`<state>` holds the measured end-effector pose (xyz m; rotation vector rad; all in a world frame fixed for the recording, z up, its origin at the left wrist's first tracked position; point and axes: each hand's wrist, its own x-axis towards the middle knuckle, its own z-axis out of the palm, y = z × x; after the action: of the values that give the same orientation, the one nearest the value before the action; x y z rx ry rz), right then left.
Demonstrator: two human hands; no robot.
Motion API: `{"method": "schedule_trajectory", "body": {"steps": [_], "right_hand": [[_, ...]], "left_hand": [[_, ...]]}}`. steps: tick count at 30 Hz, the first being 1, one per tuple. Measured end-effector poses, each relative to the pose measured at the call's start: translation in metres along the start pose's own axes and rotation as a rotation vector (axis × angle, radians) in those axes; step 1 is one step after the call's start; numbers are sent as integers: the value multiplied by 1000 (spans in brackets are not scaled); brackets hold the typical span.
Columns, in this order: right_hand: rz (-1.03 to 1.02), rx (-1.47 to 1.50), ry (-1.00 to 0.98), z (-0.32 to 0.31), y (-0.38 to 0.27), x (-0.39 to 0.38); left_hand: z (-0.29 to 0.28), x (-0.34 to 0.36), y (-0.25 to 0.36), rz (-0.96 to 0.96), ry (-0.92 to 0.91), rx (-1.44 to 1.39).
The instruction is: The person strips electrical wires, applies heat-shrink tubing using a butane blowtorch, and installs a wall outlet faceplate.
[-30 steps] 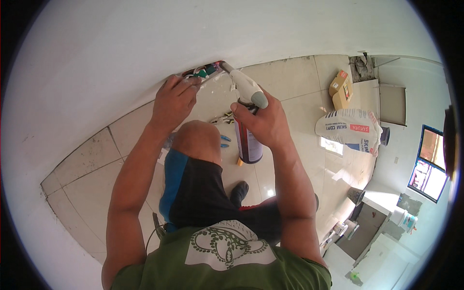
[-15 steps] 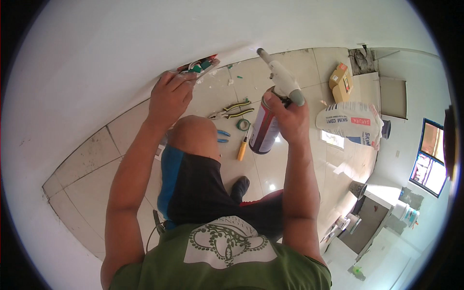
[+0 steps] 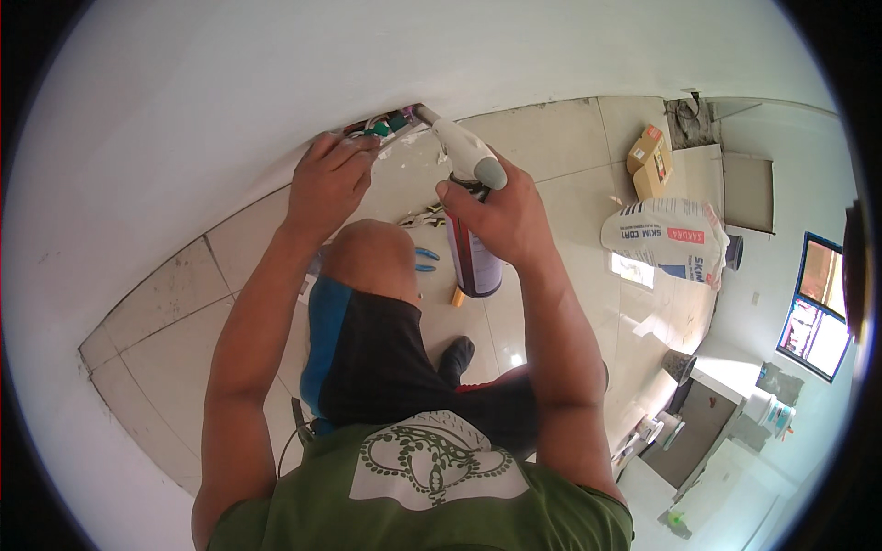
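Right fingers (image 3: 462,201) are wrapped round the torch (image 3: 461,147); left fingers (image 3: 347,154) are curled, hold unclear; wiring (image 3: 378,128) is not yet enclosed.

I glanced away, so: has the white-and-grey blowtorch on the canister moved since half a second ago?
Yes: the blowtorch has swung left, its grey nozzle now at the right end of the wire-filled wall opening.

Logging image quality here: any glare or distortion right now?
In the head view, fisheye curves the base of the wall and darkens the corners; same view, glare spots the tiled floor, and the window is partly washed out.
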<state>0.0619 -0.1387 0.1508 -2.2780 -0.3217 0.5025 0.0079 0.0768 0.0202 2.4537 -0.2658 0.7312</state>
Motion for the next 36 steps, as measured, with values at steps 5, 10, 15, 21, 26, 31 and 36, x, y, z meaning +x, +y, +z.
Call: {"method": "schedule_trajectory", "body": {"steps": [5,10,15,21,26,31,36], "right_hand": [[6,-14,2,-2,-2,1],[17,-27,8,-6,-3,-3],[88,189,162,-13,39,-10],[9,381,409,-34,84,-34],[20,491,510,-33,101,-49],[-25,521,325,-27,96,-42],[-73,570,391,-17,66,-26]], "left_hand": [[1,0,0,-7,-10,8],[0,0,-1,-3,-17,-1],[-3,0,7,-37,4,-48],[-3,1,8,-200,42,-245],[11,-12,14,-231,184,-54],[22,-31,25,-1272,280,-1052],[27,5,41,-1563,424,-1993]]}}
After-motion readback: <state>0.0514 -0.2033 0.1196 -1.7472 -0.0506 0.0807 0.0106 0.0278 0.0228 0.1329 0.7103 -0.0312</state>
